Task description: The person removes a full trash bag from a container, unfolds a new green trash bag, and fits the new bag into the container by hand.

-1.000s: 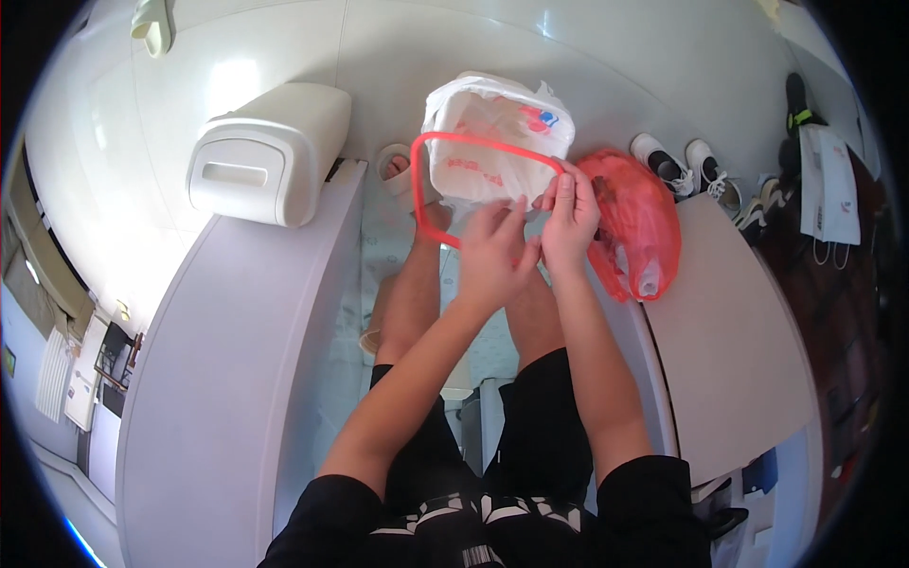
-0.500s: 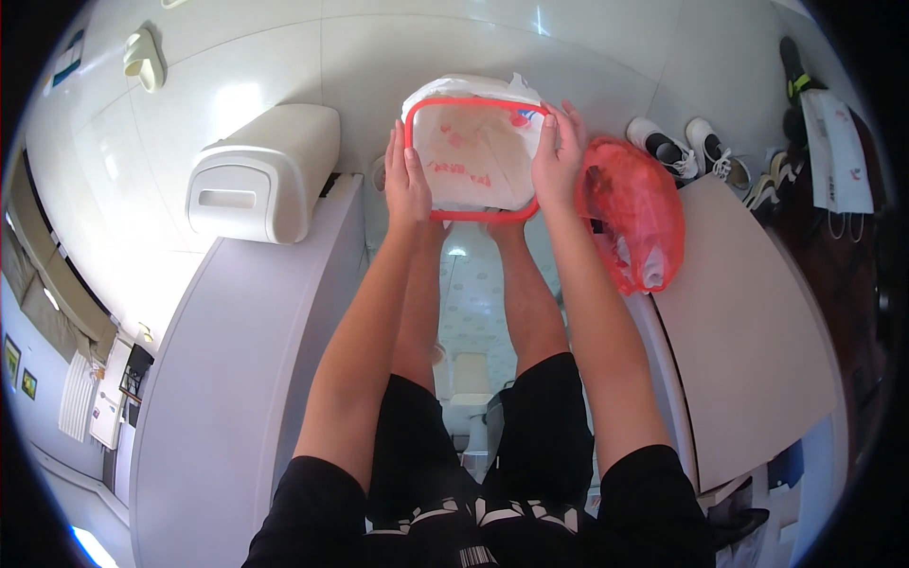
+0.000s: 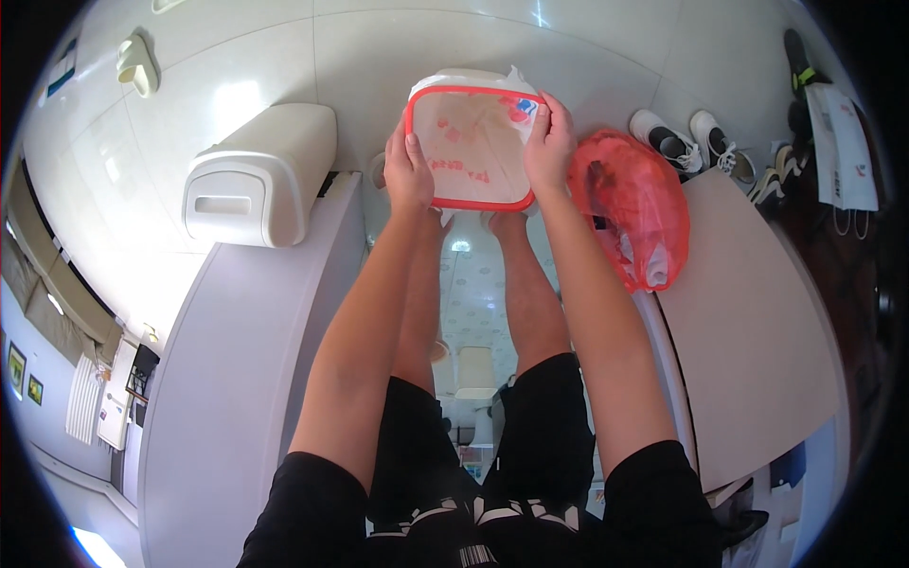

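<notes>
Your left hand (image 3: pixel 410 172) and right hand (image 3: pixel 550 144) clasp the red frame (image 3: pixel 471 204) by opposite sides, over a white plastic bag (image 3: pixel 478 142). Red bag (image 3: pixel 632 208) at right cabinet's (image 3: pixel 748 331) far-left corner.

Red frame (image 3: pixel 481 204) partly behind each grip (image 3: pixel 409 178) (image 3: pixel 549 151)

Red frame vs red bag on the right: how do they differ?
Shape: the red frame is a thin, rounded-rectangle outline; the red bag is bulging and crumpled.
Hold: the left hand and right hand hold the red frame by its sides; neither grips the red bag.
Look: the red frame looks opaque; the red bag is partly see-through.
Shared: red colour.
</notes>
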`<action>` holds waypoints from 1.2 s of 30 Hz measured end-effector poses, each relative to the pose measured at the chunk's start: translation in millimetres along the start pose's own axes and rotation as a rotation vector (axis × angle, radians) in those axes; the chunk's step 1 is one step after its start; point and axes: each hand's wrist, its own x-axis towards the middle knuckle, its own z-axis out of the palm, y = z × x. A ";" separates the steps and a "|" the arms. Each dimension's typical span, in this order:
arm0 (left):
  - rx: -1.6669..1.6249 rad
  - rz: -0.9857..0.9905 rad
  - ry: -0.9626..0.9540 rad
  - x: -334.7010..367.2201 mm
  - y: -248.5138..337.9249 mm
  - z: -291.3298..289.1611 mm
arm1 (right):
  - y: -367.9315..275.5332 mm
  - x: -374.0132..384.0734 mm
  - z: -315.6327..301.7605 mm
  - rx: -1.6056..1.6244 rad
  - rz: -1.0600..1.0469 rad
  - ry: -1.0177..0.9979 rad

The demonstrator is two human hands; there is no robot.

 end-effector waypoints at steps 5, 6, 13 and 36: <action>-0.015 -0.039 -0.048 9.0 -7.2 1.6 | 6.8 6.7 5.8 -0.086 -0.082 -0.044; -0.015 -0.038 -0.052 9.0 -2.5 2.7 | 10.6 7.4 5.7 -0.093 -0.117 -0.031; 0.363 0.434 0.245 44.6 40.9 -3.8 | 10.3 11.0 2.8 -0.113 -0.116 -0.001; 0.744 0.149 -0.048 86.0 58.5 14.9 | -33.9 59.9 34.9 -0.620 -0.435 0.085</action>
